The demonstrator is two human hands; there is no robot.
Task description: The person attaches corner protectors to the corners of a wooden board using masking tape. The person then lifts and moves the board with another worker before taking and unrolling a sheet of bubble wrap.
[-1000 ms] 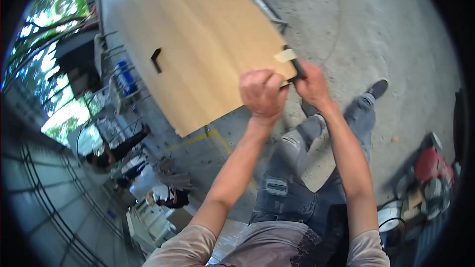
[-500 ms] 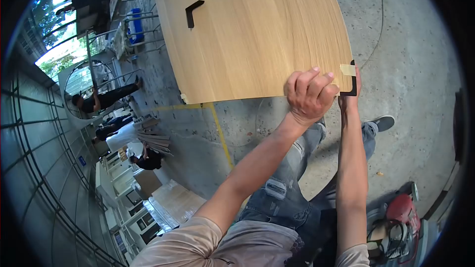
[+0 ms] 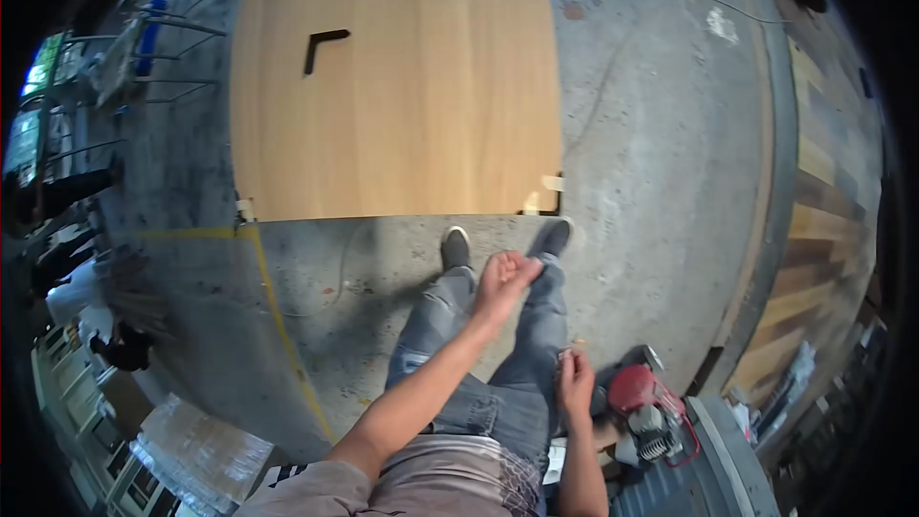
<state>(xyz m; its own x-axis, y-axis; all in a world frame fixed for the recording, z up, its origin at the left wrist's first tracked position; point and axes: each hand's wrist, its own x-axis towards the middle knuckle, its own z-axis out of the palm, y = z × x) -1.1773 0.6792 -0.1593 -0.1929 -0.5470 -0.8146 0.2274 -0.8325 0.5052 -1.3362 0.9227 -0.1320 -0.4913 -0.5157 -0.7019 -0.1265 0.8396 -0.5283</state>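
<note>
A wood-grain panel [image 3: 402,124] lies in front of me, its near edge just beyond my shoes. At its near right corner sits a black corner piece [image 3: 559,201] with strips of masking tape [image 3: 552,183] on it. A loose-looking black L-shaped piece [image 3: 311,51] rests on the panel's upper left part. My left hand [image 3: 505,280] is off the panel, above my knees, with fingers curled in; whether anything is in them is hidden. Beside my right thigh, my right hand [image 3: 575,381] has its fingers pinched together, perhaps around something too small to name.
A red and grey machine, possibly a compressor [image 3: 643,397], stands close to my right hand. Plastic-wrapped boards [image 3: 206,445] lie at the lower left. Metal racks [image 3: 182,38] and people are on the left. Wooden planks [image 3: 814,239] line the far right.
Both hands have let go of the panel's near right corner and drawn back toward my body. The panel now lies lower, and my view has turned to the right.
</note>
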